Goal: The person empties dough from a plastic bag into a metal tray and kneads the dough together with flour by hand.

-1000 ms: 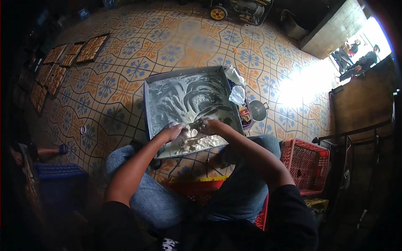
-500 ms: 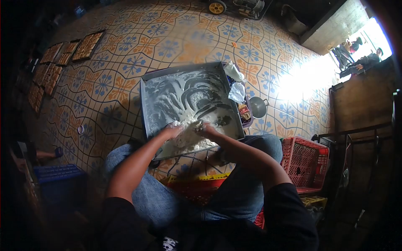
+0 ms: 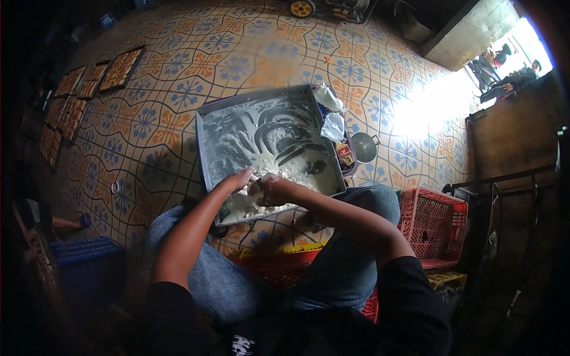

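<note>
A large square metal tray (image 3: 202,157) lies before my knees, its bottom smeared with white streaks of flour. A lumpy, wet-looking heap of white dough (image 3: 268,161) sits in its near half. My left hand (image 3: 240,179) is over the near left of the heap, its fingertips whitened and partly hidden beside the other hand. Close against it, my right hand (image 3: 273,190) curls its fingers on some dough, knuckles up. Flour coats the fingers of both hands.
Right of the tray stand a crate with plastic bags (image 3: 333,127) and a metal pot (image 3: 364,147). A red crate (image 3: 432,228) is by my right knee, a blue crate (image 3: 86,249) at left. Trays of baked pieces (image 3: 122,68) lie far left. People (image 3: 513,83) are near the bright doorway.
My right hand has moved left and toward me, and it now meets my left hand. My left hand has shifted only slightly. The view has moved a little.
</note>
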Available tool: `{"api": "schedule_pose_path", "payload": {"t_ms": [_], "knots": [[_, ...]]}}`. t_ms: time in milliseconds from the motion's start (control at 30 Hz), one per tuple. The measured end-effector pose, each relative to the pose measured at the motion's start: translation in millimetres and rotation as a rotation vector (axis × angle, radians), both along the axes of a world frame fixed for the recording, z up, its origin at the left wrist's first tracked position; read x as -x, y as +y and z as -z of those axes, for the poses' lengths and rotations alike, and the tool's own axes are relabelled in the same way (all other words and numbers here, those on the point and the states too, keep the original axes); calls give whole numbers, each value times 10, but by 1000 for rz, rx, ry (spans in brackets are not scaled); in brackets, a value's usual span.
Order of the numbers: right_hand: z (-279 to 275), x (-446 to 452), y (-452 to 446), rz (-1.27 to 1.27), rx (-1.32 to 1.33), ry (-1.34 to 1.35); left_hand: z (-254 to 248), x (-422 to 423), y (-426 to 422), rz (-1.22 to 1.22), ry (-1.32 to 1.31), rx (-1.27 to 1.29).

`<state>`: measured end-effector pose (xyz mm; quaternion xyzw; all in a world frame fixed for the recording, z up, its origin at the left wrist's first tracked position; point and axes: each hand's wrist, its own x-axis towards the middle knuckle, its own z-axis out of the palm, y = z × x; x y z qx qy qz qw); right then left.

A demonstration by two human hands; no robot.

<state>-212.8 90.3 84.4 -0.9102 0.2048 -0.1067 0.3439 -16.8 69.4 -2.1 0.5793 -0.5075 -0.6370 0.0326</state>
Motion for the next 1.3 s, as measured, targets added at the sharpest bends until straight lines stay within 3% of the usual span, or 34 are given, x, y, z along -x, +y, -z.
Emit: {"api": "schedule_pose_path", "payload": {"t_ms": [100, 200, 233, 267, 333, 367, 433, 567, 700, 767, 900, 1000, 1067, 1100, 1133, 1200, 1233, 1300], "knots": [[-271, 8, -10, -21, -156, 137, -163, 15, 38, 3, -173, 273], [-204, 98, -237, 94, -187, 73, -680, 23, 70, 1, -189, 365], [417, 95, -426, 107, 16, 111, -1013, 96, 84, 35, -299, 391], [126, 192, -465, 134, 76, -90, -945, 78, 79, 83, -328, 483], [435, 228, -631, 334, 60, -66, -576, -28, 34, 180, -387, 670], [536, 239, -657, 390, 50, -3, -217, -112, 6, 54, -369, 615], [744, 237, -711, 501, 29, 119, -480, -34, 40, 35, -408, 540], [938, 155, -553, 409, 207, -11, -510, -24, 54, 50, -423, 389], [1112, -71, -324, 151, 93, 347, -216, -73, 98, 89, -337, 378], [1217, -112, -223, 165, 40, 315, 137, -118, 65, 201, -314, 392], [822, -109, -300, 214, -17, 486, -221, -15, 124, 291, -316, 312], [226, -46, -381, 201, 71, 381, -205, -22, 93, 339, -327, 308], [276, -54, -371, 157, 100, 164, -155, -86, 105, 295, -280, 334], [286, -55, -365, 135, 114, 54, 689, -321, 36, 350, -128, 450], [183, -40, -311, 104, 38, 48, 683, -302, 43, 291, -149, 448], [-264, -11, -119, 47, -119, 36, 467, -202, 66, 179, -189, 443], [-376, -8, -67, -13, -74, 153, 87, -153, 108, 174, -193, 450], [-317, 44, -27, -60, 3, 97, -86, -105, 82, 155, -183, 327]]}}
